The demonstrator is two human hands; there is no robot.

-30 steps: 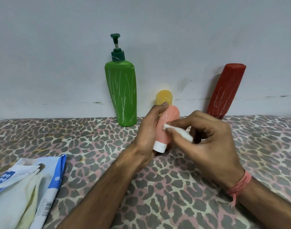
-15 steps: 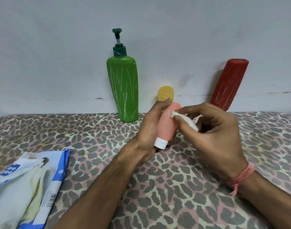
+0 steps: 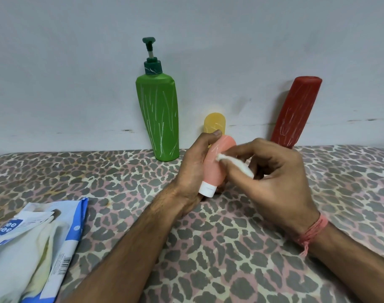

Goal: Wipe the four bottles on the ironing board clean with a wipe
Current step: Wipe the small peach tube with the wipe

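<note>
The left hand [image 3: 193, 169] gripped the pink bottle [image 3: 217, 165], cap down, while the right hand [image 3: 274, 178] pinched a rolled wipe [image 3: 232, 164] against its side. Pressing too hard could have slid the bottle from that grip toward the yellow bottle [image 3: 214, 123] just behind the fingers.

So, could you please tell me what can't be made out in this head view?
- Yellow bottle: lower part hidden behind the left hand and pink bottle.
- Red bottle: base hidden by the right hand.
- Wipe: mostly covered by right fingers.
- Wipes pack: cut off by the left and bottom edges.
</note>
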